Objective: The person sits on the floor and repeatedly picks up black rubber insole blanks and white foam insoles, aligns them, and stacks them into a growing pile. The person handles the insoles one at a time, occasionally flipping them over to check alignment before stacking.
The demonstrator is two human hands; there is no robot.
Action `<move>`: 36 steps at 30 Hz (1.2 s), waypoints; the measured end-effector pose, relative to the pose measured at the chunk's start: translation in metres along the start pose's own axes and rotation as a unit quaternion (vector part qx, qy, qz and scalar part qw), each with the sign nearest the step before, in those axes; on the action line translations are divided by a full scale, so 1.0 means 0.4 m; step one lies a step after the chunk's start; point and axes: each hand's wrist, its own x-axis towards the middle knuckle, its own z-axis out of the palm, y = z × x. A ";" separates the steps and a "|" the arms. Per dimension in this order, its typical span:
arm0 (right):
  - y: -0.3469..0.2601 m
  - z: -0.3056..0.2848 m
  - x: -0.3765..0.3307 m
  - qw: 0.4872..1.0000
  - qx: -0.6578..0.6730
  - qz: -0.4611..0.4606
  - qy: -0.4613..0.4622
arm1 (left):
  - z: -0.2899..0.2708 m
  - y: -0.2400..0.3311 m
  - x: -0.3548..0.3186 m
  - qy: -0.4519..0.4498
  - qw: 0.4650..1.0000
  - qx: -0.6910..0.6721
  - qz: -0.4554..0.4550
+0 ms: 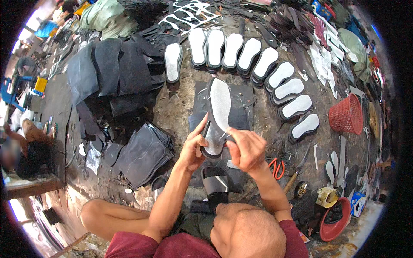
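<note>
In front of me I hold a pair of black-edged shoe soles with pale, white-grey tops. The upper sole (220,103) points away from me, and the lower sole (214,148) shows beneath its near end. My left hand (193,150) grips them from the left, its index finger stretched along the edge and its thumb on the lower sole. At the near right end of the upper sole, my right hand (248,148) pinches the edge between thumb and fingers. Dark flat sheets (200,103) lie on the ground behind the soles.
Stacks of white-topped soles (251,53) curve from ahead to the right, with a single sole (173,63) to their left. Black sheets (144,157) are piled left. Orange-handled scissors (277,169), a red basket (345,114) and a red basin (330,232) lie right. Another person (28,146) sits far left.
</note>
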 end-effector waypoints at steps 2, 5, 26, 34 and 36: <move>0.007 -0.020 0.017 0.999 -0.027 0.036 -0.016 | -0.007 0.000 -0.020 -0.002 1.000 -0.011 0.001; 0.045 -0.035 0.058 0.992 -0.040 0.116 0.014 | -0.058 -0.023 -0.035 -0.041 0.995 -0.091 -0.004; -0.089 -0.215 -0.613 0.833 -0.015 0.535 -0.137 | -0.232 -0.223 -0.027 0.007 0.948 0.181 -0.264; 0.165 -0.302 -0.310 0.893 0.015 0.441 0.085 | -0.225 -0.256 0.198 0.001 0.653 0.700 0.289; 0.216 -0.295 -0.305 0.859 0.041 0.480 0.173 | -0.259 -0.218 0.248 -0.119 0.481 0.836 0.235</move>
